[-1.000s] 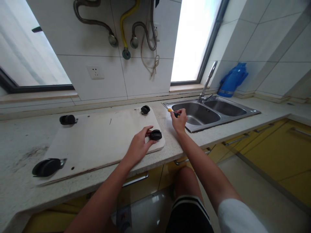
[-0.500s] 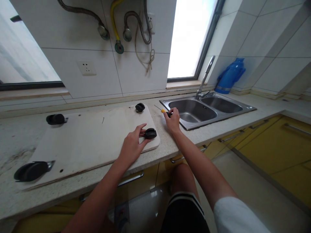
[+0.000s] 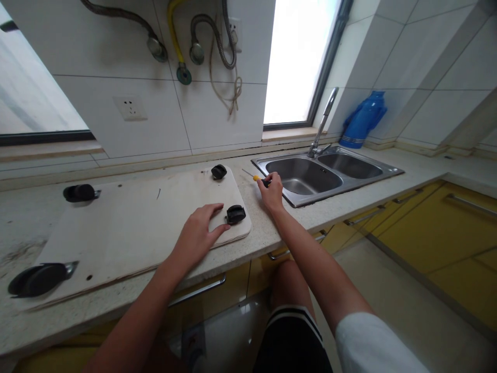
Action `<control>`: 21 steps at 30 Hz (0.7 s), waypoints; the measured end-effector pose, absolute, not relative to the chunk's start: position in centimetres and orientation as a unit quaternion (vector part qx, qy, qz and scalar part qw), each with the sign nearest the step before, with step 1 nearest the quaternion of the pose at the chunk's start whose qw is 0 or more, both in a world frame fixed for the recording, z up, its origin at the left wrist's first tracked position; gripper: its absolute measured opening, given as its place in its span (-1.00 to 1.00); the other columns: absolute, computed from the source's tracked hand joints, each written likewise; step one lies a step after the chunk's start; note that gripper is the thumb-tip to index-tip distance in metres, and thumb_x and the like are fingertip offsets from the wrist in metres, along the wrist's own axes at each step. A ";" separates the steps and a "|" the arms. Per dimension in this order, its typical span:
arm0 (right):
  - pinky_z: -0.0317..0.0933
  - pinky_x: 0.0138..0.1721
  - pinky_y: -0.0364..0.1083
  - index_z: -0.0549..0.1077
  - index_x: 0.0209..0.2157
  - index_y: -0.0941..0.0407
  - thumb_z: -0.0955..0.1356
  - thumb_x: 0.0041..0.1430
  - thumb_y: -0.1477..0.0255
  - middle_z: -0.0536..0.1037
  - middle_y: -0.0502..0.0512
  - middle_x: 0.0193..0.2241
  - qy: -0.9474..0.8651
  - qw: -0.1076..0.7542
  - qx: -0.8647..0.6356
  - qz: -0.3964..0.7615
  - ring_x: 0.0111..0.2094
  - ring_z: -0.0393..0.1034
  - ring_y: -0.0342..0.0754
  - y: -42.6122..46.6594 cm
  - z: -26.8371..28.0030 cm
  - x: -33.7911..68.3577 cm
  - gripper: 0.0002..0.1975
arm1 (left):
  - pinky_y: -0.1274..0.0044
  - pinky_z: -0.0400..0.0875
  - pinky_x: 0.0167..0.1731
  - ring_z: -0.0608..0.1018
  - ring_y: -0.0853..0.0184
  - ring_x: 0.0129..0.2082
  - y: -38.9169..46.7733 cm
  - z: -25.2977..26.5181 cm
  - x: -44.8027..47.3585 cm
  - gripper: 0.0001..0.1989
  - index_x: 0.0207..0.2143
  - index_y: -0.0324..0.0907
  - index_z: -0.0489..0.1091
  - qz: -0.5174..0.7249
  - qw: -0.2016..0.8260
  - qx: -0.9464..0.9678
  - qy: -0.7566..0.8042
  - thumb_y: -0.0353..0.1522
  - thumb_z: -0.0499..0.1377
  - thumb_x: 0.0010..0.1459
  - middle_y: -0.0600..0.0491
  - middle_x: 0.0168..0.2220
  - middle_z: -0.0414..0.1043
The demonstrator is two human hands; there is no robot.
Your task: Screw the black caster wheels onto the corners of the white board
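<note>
My left hand (image 3: 200,228) is open over the white board (image 3: 143,228), thumb and fingers apart, just left of the near right black caster wheel (image 3: 235,214). The thumb tip is close to that caster; whether it touches, I cannot tell. Between the fingers of my right hand (image 3: 272,191) is a screwdriver (image 3: 256,178) with a yellow and black handle, its thin shaft pointing to the far left above the counter. More casters sit at the board's other corners: one far right (image 3: 219,172), one far left (image 3: 80,192), one near left (image 3: 42,278).
The board lies on a speckled stone counter (image 3: 264,230). To the right is a double steel sink (image 3: 297,199) with a tap (image 3: 324,122) and a blue thermos flask (image 3: 363,119) behind it. Hoses (image 3: 215,23) hang on the tiled wall. Yellow cabinets (image 3: 458,223) stand below.
My left hand has let go of the near right caster and drawn back left, fingers spread. My right hand still holds the screwdriver beside the sink. The view has shifted slightly.
</note>
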State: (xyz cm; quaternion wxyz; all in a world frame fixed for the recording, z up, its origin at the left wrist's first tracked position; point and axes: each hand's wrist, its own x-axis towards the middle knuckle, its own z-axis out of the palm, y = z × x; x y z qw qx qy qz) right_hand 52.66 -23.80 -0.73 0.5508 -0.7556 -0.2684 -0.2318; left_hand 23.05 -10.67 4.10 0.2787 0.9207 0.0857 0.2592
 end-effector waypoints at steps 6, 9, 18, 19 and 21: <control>0.26 -0.07 0.03 0.21 -0.29 -0.05 0.51 0.27 0.41 0.41 0.01 -0.24 -0.265 0.552 -0.757 -0.227 -0.21 0.28 0.05 -23.8 -0.5 52.5 -0.64 | 0.09 0.58 0.14 0.70 -0.06 0.15 -10.7 4.5 21.8 -0.71 0.12 -0.06 0.70 0.227 0.131 0.964 0.047 -0.20 0.24 0.53 -0.10 0.19 0.72; 0.26 -0.07 0.03 0.22 -0.28 -0.05 0.51 0.27 0.41 0.41 0.01 -0.24 -0.265 0.552 -0.757 -0.227 -0.21 0.28 0.04 -23.9 -0.5 52.4 -0.65 | 0.06 0.55 0.12 0.69 -0.09 0.15 -11.2 4.4 21.7 -0.68 0.13 -0.06 0.70 0.229 0.075 0.970 0.035 -0.22 0.19 0.55 -0.13 0.18 0.72; 0.27 -0.06 0.03 0.22 -0.28 -0.04 0.51 0.27 0.38 0.41 0.01 -0.24 -0.264 0.556 -0.755 -0.228 -0.21 0.27 0.04 -23.9 -0.5 52.3 -0.66 | 0.10 0.51 0.16 0.69 -0.05 0.15 -11.1 5.1 21.9 -0.70 0.04 -0.04 0.70 0.229 0.065 0.971 0.016 -0.27 0.16 0.52 -0.13 0.13 0.74; 0.27 -0.06 0.02 0.22 -0.28 -0.04 0.51 0.27 0.38 0.41 0.01 -0.24 -0.263 0.556 -0.755 -0.228 -0.21 0.27 0.04 -23.9 -0.5 52.3 -0.66 | 0.10 0.51 0.16 0.69 -0.05 0.15 -11.0 5.2 21.9 -0.70 0.05 -0.05 0.70 0.227 0.066 0.972 0.015 -0.28 0.15 0.52 -0.12 0.13 0.74; 0.26 -0.07 0.02 0.22 -0.28 -0.04 0.50 0.26 0.39 0.41 0.01 -0.25 -0.261 0.557 -0.755 -0.228 -0.21 0.27 0.04 -23.9 -0.5 52.3 -0.66 | 0.11 0.51 0.15 0.69 -0.04 0.14 -10.8 5.2 21.9 -0.66 0.11 -0.06 0.68 0.222 0.071 0.972 0.013 -0.35 0.12 0.49 -0.12 0.15 0.73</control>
